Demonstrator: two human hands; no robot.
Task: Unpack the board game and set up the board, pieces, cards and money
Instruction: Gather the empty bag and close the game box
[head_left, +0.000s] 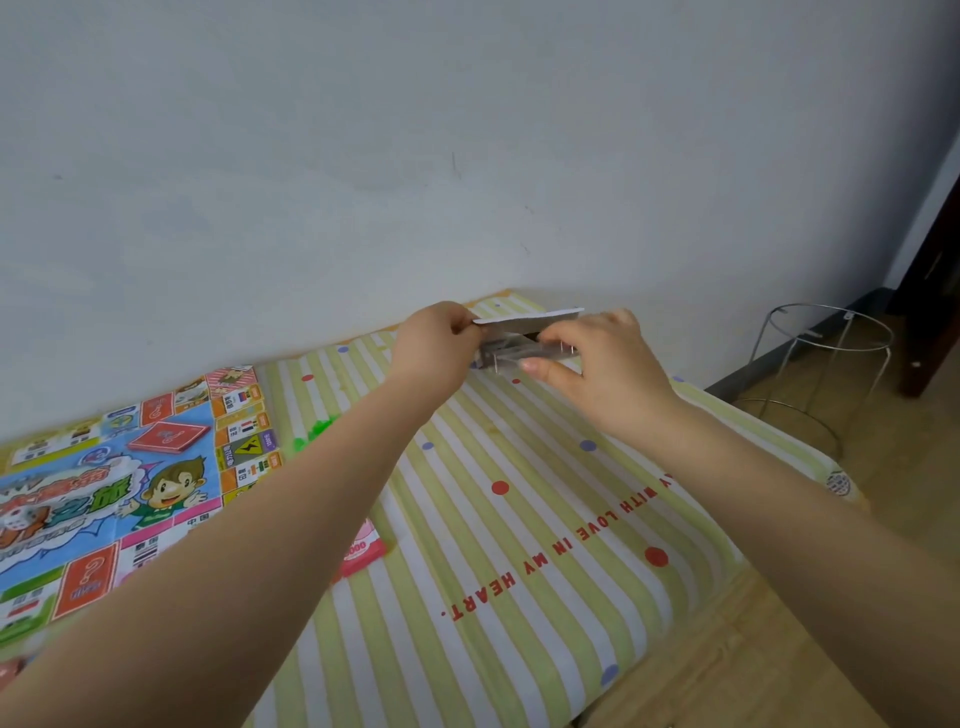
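Observation:
The colourful game board (104, 483) lies unfolded at the left, with a red card stack (169, 435) on it. Both my arms reach to the far end of the striped mattress. My left hand (434, 345) pinches the left end of a thin white card or sheet (524, 318). My right hand (597, 364) grips a small clear plastic case (514, 352) just under that sheet. Pink paper money (363, 548) peeks out beside my left forearm. Green plastic pieces (311, 434) lie near the board's right edge, partly hidden by the arm.
The striped green and white mattress (519, 519) with red lettering covers the surface. A white wall runs behind it. At the right, on the wooden floor, stands a wire frame stool (826, 364) beside dark wooden furniture (930, 291).

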